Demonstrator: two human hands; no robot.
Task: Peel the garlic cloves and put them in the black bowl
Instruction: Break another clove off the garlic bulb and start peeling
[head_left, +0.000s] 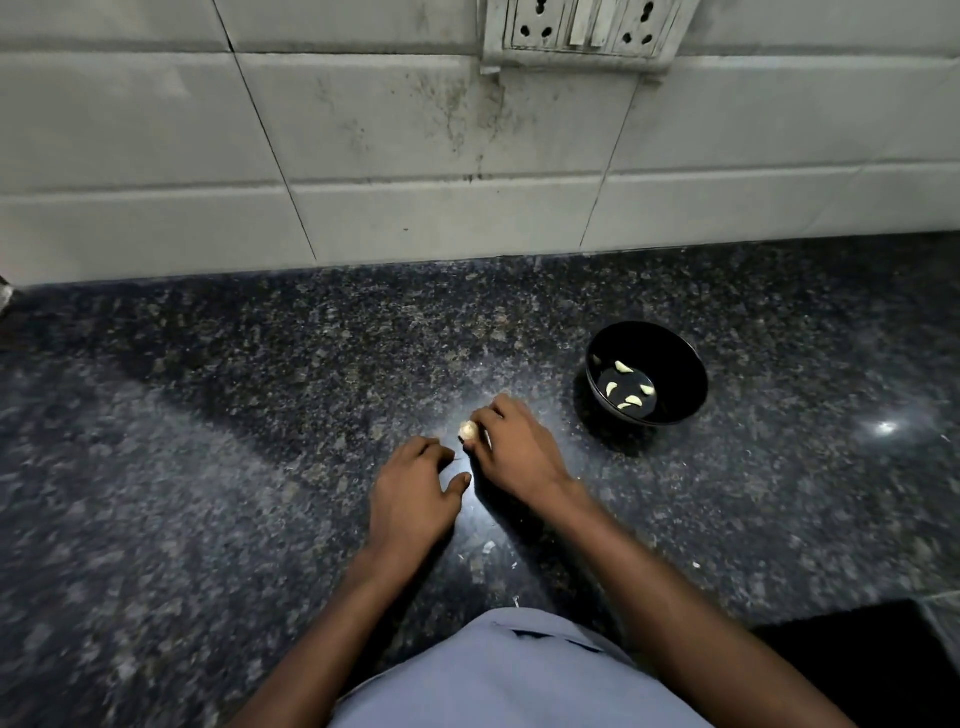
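A pale piece of garlic (467, 430) is pinched in the fingertips of my right hand (511, 447), just above the dark granite counter. My left hand (418, 491) rests palm down right beside it, fingers spread and holding nothing. The black bowl (675, 358) stands on the counter to the right of my right hand, a short gap away. Several peeled cloves (631, 389) lie in its bottom.
Small flakes of garlic skin (488, 546) are scattered on the granite counter (234, 415) near my forearms. A white tiled wall (363, 156) with a socket plate (582, 31) closes the back. A black object (857, 660) sits at the lower right corner.
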